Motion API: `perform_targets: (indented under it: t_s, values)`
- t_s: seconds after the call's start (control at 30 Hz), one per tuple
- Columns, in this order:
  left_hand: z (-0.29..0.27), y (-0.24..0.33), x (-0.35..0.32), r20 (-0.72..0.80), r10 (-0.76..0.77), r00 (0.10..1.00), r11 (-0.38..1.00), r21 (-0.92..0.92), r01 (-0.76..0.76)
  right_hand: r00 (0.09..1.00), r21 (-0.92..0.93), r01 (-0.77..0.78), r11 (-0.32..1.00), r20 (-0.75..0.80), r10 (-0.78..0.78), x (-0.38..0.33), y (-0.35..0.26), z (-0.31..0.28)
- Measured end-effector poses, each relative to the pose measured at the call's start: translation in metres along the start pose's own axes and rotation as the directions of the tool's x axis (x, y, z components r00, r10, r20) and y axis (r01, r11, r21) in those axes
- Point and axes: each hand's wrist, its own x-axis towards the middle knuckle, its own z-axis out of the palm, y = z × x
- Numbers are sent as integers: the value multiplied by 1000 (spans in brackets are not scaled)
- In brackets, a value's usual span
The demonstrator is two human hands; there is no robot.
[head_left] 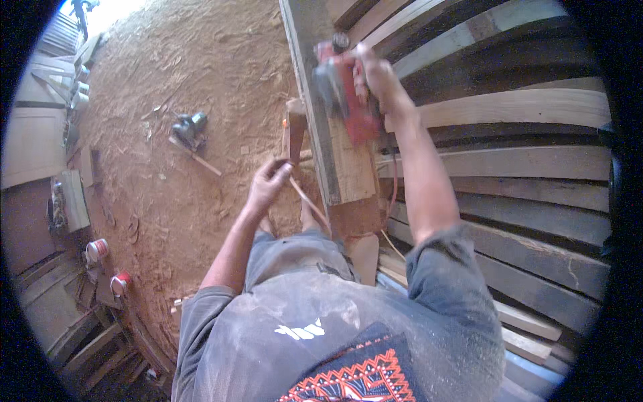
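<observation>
In the head view, the right hand grips a red power tool atop the wooden bench; well apart, left of the bench, the left hand pinches a thin pale strip or cord.

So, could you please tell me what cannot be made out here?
In the head view:
Red tool: motion blurs its details; its underside is hidden against the plank.
Right hand: blurred by motion, fingertips unclear.
Strip at the left hand: too thin to tell cord from wood.
Dark object on the ground: too small to identify.
</observation>
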Motion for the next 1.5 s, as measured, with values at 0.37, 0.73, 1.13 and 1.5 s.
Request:
perform_targets:
  t_s: [0.37, 0.73, 1.13, 1.5]
  values:
    - [62, -37, -1, 321, 5, 947, 952, 288, -103, 930, -77, -341, 937, -176, 324, -294, 82, -33]
    - [20, -54, -4, 236, -151, 960, 987, -18, 159, 998, -45, -24, 999, 64, 27, -30, 23, 0]
    - [-134, -122, -82, -246, -500, 830, 865, -106, 490, 987, -437, 145, 888, 6, -158, -209, 49, 18]
    - [-103, -75, -48, -118, -125, 985, 991, -63, 118, 971, -428, 230, 874, 162, -177, -116, 47, 13]
